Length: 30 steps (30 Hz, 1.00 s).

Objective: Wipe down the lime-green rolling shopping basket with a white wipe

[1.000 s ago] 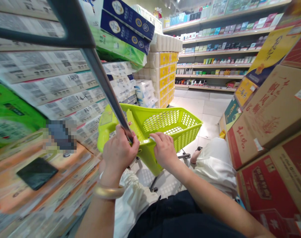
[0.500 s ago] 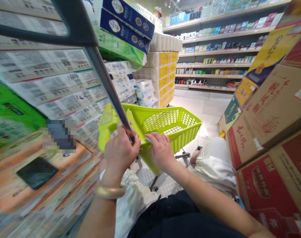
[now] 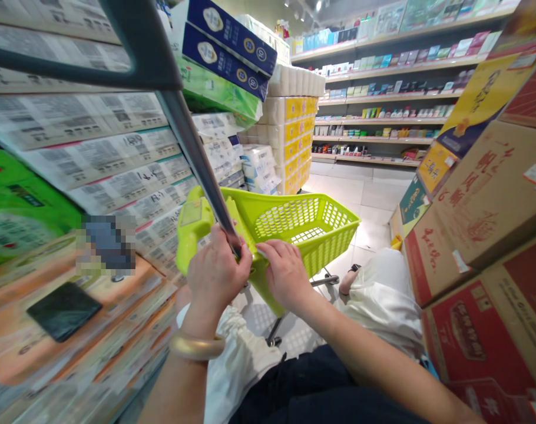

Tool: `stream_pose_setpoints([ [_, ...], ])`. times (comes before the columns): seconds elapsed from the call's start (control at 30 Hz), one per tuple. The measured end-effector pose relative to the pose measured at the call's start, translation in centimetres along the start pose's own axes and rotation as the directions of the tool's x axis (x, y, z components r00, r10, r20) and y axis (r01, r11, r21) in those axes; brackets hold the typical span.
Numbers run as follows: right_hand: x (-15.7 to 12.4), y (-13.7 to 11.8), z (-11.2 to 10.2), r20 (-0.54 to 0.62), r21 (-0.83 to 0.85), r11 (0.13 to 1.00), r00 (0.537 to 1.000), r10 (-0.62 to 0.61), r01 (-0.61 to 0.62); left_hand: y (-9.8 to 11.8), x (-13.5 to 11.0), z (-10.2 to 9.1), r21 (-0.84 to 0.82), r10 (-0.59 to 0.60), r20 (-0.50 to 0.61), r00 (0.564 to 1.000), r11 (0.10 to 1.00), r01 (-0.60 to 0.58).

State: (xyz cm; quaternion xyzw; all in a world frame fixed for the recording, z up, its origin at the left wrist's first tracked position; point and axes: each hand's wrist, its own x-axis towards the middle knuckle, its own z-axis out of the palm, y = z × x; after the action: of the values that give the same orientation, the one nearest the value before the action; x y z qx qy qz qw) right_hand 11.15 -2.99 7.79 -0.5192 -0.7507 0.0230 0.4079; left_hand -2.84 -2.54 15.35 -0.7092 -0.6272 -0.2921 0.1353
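Note:
A shopping cart with a lime-green perforated basket [image 3: 310, 215] stands before my knees. My left hand [image 3: 219, 265], with a gold bangle at the wrist, is closed around the lower end of the cart's grey metal handle post [image 3: 199, 165]. That post slants up to a dark handle [image 3: 148, 53] at top left. My right hand [image 3: 285, 271] rests against the green plastic at the basket's near end, fingers bent together. A small whitish sliver shows at its fingertips; what it is I cannot make out. No goods are visible in the basket.
Wrapped paper packs [image 3: 118, 147] are stacked on the left, with a dark phone-like slab [image 3: 65, 311] lying on orange packs [image 3: 131, 288]. Cardboard cartons [image 3: 489, 194] rise close on the right. Shelves of small products [image 3: 383, 91] line the back beyond the tiled floor [image 3: 369, 200].
Both hands keep nearly the same places on the cart. The right fingertips have shifted slightly left along the green plastic, and the whole view has tilted a little.

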Motion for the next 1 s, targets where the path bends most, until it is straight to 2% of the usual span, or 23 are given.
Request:
stream_pose_setpoints([
  [0.1, 0.0, 1.7, -0.1, -0.015, -0.046, 0.994, 0.995, 0.097, -0.098, 0.0, 0.0, 0.0, -0.005, 0.0, 0.007, 1.0, 1.0, 0.0],
  [0.17, 0.0, 1.5, 0.0, -0.019, -0.046, 0.992, 0.993, 0.113, -0.114, 0.0, 0.0, 0.0, -0.013, 0.007, 0.0, 1.0, 1.0, -0.007],
  [0.33, 0.2, -1.8, 0.3, -0.028, 0.041, 0.999, 0.999, -0.022, 0.023, 0.1, 0.0, 0.1, 0.006, 0.02, -0.011, 1.0, 1.0, -0.02],
  [0.4, 0.2, -2.4, 0.3, -0.023, 0.048, 0.998, 0.999, -0.047, 0.048, 0.0, 0.0, 0.0, 0.027, 0.016, -0.008, 1.0, 1.0, -0.016],
  [0.5, 0.0, -1.2, 0.2, -0.001, 0.028, 0.999, 0.999, -0.035, 0.035, 0.0, 0.0, -0.1, 0.043, 0.013, -0.001, 1.0, 0.999, -0.013],
  [0.63, -0.3, 1.8, 0.0, -0.011, -0.033, 0.996, 0.997, 0.081, -0.081, 0.0, -0.1, -0.1, 0.043, 0.011, 0.005, 1.0, 0.999, -0.012],
  [0.73, -0.2, 2.3, -0.1, -0.014, -0.041, 0.991, 0.992, 0.124, -0.124, 0.1, -0.1, 0.0, 0.037, 0.015, -0.001, 1.0, 0.999, -0.015],
  [0.8, -0.1, 1.4, 0.0, -0.014, -0.006, 0.995, 0.995, 0.103, -0.103, 0.1, -0.1, 0.1, 0.038, 0.014, -0.011, 1.0, 0.999, -0.014],
  [0.93, -0.1, -1.1, 0.3, -0.027, 0.098, 0.994, 0.999, -0.044, 0.047, 0.1, -0.1, 0.0, 0.026, 0.015, -0.012, 1.0, 1.0, -0.015],
  [1.0, -0.5, -1.2, 0.5, -0.045, 0.129, 0.986, 0.994, -0.096, 0.101, 0.0, -0.1, 0.0, 0.025, 0.009, -0.012, 1.0, 1.0, -0.009],
])
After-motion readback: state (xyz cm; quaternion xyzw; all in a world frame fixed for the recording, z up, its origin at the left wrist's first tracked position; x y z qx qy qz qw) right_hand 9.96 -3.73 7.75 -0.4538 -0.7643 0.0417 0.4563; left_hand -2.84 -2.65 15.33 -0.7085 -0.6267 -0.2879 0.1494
